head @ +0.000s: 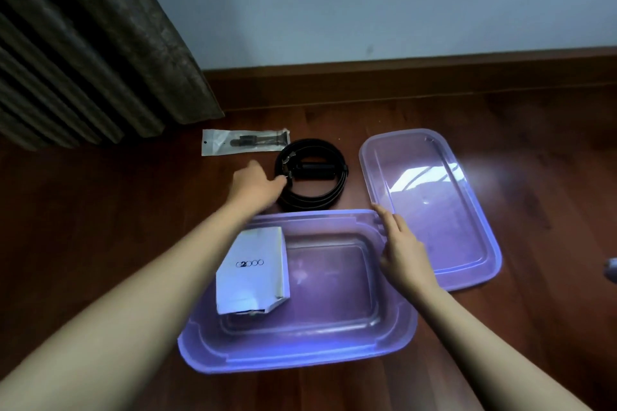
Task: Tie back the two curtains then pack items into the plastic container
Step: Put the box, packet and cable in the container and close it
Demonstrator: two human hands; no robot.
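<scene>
Left grip (258,182) closing on coiled belt (310,173), right grip (402,243) open on container (300,354) rim, white box (253,270) inside

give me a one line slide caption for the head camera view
Left hand reaches the coiled belt; right hand rests on the container rim.

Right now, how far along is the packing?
Done: one white packet lies in the open container. In hand: the left hand is reaching the coiled belt, fingers at its buckle; the right hand rests on the container's rim. Left: belt, bagged item, then the lid lying beside it.
</scene>
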